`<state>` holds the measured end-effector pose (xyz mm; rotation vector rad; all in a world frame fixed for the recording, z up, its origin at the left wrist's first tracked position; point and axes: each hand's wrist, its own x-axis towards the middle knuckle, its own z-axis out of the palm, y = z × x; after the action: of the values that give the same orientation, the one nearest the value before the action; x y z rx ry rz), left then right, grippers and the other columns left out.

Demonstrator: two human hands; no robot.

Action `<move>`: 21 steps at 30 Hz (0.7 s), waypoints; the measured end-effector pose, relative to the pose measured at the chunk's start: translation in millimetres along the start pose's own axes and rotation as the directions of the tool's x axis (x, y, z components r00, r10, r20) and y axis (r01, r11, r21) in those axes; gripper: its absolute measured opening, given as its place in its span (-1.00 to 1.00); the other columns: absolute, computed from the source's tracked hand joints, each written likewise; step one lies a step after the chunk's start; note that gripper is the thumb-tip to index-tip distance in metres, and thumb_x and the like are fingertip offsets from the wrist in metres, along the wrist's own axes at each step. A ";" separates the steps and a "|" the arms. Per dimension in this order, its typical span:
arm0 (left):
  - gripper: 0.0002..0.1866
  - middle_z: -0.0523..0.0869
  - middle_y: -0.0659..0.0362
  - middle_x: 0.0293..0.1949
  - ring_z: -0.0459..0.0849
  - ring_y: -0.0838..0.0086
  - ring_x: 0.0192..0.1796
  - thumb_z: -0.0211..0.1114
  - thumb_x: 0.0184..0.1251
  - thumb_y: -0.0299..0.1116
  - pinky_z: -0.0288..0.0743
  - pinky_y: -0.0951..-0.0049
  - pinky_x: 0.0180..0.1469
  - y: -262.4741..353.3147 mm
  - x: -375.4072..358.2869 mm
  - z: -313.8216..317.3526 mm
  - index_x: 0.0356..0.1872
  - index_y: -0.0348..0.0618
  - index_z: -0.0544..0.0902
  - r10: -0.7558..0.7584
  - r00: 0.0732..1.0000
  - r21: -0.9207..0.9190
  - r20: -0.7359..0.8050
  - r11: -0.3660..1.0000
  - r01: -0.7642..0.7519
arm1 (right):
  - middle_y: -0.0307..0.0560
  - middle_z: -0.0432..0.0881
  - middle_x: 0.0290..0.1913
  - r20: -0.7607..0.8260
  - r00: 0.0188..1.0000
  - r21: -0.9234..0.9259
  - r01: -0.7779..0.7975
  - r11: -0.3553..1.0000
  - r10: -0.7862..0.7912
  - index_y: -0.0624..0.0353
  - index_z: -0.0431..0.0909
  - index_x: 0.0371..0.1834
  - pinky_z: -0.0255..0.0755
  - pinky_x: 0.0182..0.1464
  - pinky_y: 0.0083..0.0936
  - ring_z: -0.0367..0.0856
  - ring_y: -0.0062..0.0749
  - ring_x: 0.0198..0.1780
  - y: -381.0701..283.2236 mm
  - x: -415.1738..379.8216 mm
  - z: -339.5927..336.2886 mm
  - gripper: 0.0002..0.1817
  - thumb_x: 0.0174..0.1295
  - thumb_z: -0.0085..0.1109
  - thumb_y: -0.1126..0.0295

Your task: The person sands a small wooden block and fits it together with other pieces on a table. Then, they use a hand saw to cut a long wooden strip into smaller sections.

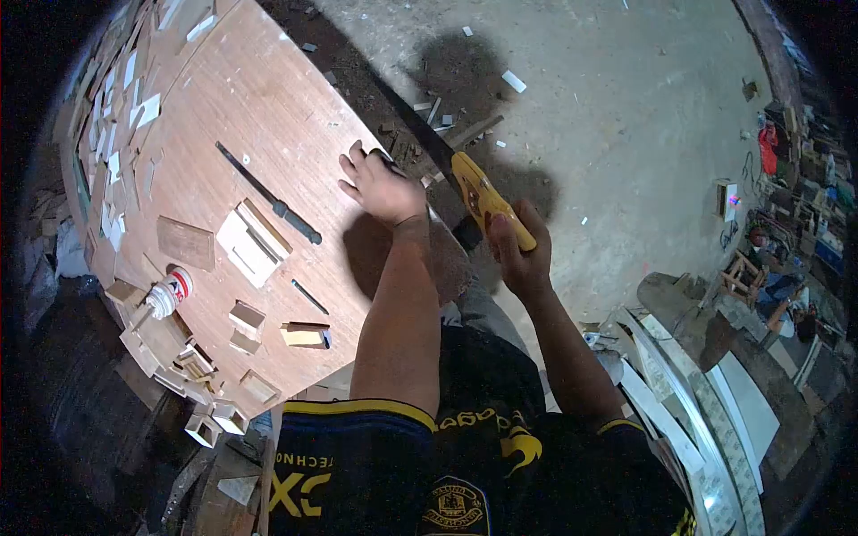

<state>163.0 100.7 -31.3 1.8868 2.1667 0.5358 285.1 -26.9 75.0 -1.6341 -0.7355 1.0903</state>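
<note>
My right hand [517, 246] is closed round the yellow handle of a handsaw [478, 192]. The saw's dark blade runs up and left, beside the edge of the wooden table [295, 116]. Near that edge, my left hand [389, 186] rests with its fingers spread; a small dark thing shows by its knuckles, too unclear to name. Left of my left hand, a dark long-bladed tool [268, 192] lies on the tabletop.
On the table are white-and-wood pieces [254, 243], a flat brown piece [186, 243], a thin dark stick [310, 297], a white-and-red container [170, 292] and small wooden boxes [204, 427]. Scraps [513, 81] litter the floor. Long panels [688, 402] lie at lower right.
</note>
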 end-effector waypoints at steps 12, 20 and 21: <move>-0.49 0.30 0.21 0.41 0.06 0.15 0.56 0.12 0.25 -0.28 -0.10 -0.14 0.52 -8.5 -3.5 9.7 0.27 0.00 0.47 0.020 0.998 0.357 0.063 0.933 -0.041 | -0.32 0.37 -0.51 0.049 0.998 -0.197 0.046 0.979 -0.037 0.18 0.40 -0.36 0.18 -0.48 -0.65 0.29 -0.72 -0.48 -13.0 -14.0 13.0 -0.72 0.45 0.08 0.24; -0.30 0.21 0.26 0.50 0.05 0.20 0.57 0.08 0.30 -0.08 -0.08 -0.08 0.50 -4.7 -2.6 3.7 0.50 0.20 0.21 -0.041 0.981 0.418 0.191 0.908 -0.043 | -0.26 0.35 -0.53 0.074 0.992 -0.280 0.118 0.953 -0.101 0.24 0.43 -0.36 0.22 -0.46 -0.53 0.29 -0.61 -0.46 -20.7 -14.8 15.9 -0.72 0.41 0.13 0.25; -0.30 0.21 0.26 0.50 0.05 0.20 0.57 0.08 0.30 -0.08 -0.08 -0.08 0.50 -6.3 -3.1 6.5 0.50 0.20 0.21 -0.045 0.981 0.416 0.190 0.909 -0.038 | -0.24 0.35 -0.53 0.102 0.991 -0.323 0.120 0.939 -0.092 0.24 0.42 -0.36 0.23 -0.46 -0.52 0.29 -0.61 -0.47 -19.4 -16.4 15.1 -0.72 0.40 0.15 0.26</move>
<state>160.3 97.8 -40.0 2.0316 2.2825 -0.1326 265.5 -28.8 96.9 -1.8098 -1.0977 1.0029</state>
